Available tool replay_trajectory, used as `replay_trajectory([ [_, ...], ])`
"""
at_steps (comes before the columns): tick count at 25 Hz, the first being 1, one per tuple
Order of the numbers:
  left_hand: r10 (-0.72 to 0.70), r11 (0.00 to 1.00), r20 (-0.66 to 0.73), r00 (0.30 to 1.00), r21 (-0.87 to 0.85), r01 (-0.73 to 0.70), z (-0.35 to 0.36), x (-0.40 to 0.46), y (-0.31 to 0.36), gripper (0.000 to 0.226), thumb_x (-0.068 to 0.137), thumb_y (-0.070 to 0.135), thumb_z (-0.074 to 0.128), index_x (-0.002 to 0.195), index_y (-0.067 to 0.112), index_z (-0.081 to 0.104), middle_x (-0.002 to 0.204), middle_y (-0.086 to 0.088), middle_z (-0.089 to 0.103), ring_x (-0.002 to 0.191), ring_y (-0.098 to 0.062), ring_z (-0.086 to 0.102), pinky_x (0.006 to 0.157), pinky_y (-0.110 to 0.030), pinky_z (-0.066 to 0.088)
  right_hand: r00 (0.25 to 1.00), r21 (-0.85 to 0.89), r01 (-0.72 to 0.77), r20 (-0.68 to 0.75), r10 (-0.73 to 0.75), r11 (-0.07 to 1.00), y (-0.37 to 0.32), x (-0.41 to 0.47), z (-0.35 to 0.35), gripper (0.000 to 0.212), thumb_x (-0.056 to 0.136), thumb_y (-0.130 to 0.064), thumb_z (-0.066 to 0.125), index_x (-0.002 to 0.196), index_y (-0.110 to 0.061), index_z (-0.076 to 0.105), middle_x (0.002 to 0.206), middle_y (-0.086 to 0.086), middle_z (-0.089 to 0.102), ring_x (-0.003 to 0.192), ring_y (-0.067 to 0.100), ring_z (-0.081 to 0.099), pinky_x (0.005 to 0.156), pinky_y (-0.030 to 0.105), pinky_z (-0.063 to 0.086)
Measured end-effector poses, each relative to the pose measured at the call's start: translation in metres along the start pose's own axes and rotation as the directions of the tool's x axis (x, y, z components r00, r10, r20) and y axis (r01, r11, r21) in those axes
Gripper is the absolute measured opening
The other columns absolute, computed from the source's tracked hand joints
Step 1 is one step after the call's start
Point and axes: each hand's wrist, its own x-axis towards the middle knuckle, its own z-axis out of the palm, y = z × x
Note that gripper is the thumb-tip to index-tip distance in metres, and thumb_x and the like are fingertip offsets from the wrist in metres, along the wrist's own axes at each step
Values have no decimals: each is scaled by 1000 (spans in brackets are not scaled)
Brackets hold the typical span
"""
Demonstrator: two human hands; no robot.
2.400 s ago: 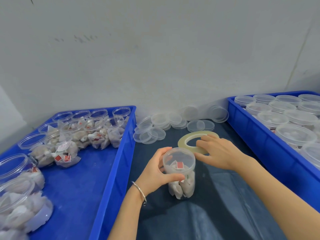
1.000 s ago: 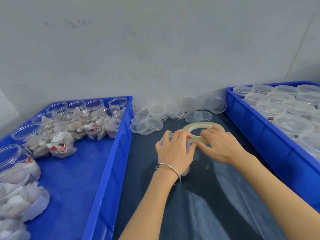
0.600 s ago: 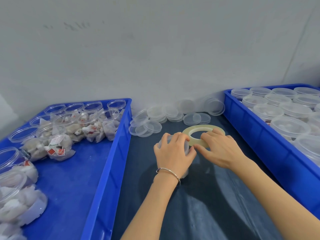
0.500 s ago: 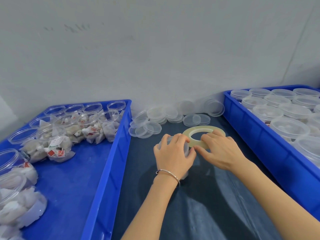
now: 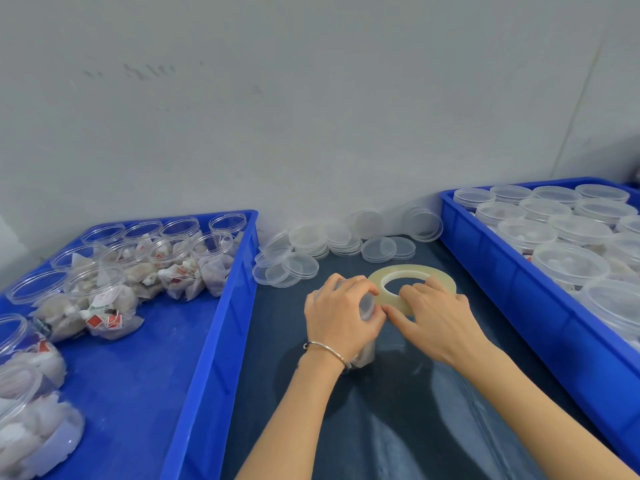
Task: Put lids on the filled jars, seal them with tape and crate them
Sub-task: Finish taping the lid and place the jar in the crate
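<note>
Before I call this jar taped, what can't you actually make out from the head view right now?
- Jar: its lid and upper wall are covered by the left hand, so lid seating is hidden.
- Tape end: the right hand covers the near side of the tape roll; whether any tape is stuck on cannot be told.
- Right blue crate: cut off by the frame edge.

Both forearms are bare, sleeveless in view; a thin silver bangle [image 5: 327, 349] circles the left wrist.
</note>
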Motion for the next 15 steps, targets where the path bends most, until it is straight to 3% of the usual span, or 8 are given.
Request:
replay_trajectory([
  [3,58,996,-5,998,-67,-58,-3,6,-1,22,70,36,61,88,26,70,85,14,63,85,-13,59,68,-32,46,995,-17,-99,-32,99,995,-9,-10,1,42,96,-57,28,69,-25,28,75,-11,41,93,11,33,74,36,38],
  [8,167,976,19,986,-145,-162,-2,15,-8,28,71,42,53,85,27,72,89,17,65,81,-5,57,64,-28,48,973,-44,-212,-106,206,976,-20,-25,5,38,96,-55,26,80,-23,39,82,-11,49,92,13,33,69,34,31],
  [15,147,972,74,986,-198,-130,-2,19,-8,39,67,52,47,87,31,73,91,15,64,82,-4,55,66,-21,43,956,-82,-270,-143,257,959,-27,-32,-1,40,96,-55,24,81,-23,41,79,-11,48,92,12,36,68,33,28],
])
